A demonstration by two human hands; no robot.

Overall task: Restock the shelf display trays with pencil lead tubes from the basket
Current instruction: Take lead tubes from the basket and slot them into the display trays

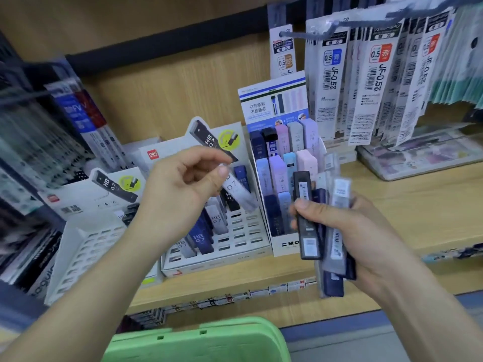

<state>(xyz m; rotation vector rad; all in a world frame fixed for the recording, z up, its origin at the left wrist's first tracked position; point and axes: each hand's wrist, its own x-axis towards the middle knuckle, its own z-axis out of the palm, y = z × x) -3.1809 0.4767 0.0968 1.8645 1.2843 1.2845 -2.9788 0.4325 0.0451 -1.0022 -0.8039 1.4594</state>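
Mid-restock at a stationery shelf. Pinches a pale grey HB 0.7 lead tube by its upper end in the left grip, thumb and forefinger closed on it. Holds it tilted at centre frame, just above the white display tray and not yet in a slot. Clamps a fanned bundle of spare tubes in the right grip at centre right, fingers wrapped round the lot, with the thumb on a black tube at the front.

Looks to be the placing step. Next move probably calls for turning the pale tube upright and lowering it into one of the empty slots on the tray's right side, clear of its neighbours.

In that tray: navy and grey tubes marked HB 0.7, leaning in the left and middle rows. At lower left, a second white tray, nearly all slots vacant, with a few dark tubes at its far right corner. Right of centre, a taller display box packed with pastel and navy tubes. At the bottom edge, the green basket, contents out of view. Upper right, hanging refill packs marked 0.5.
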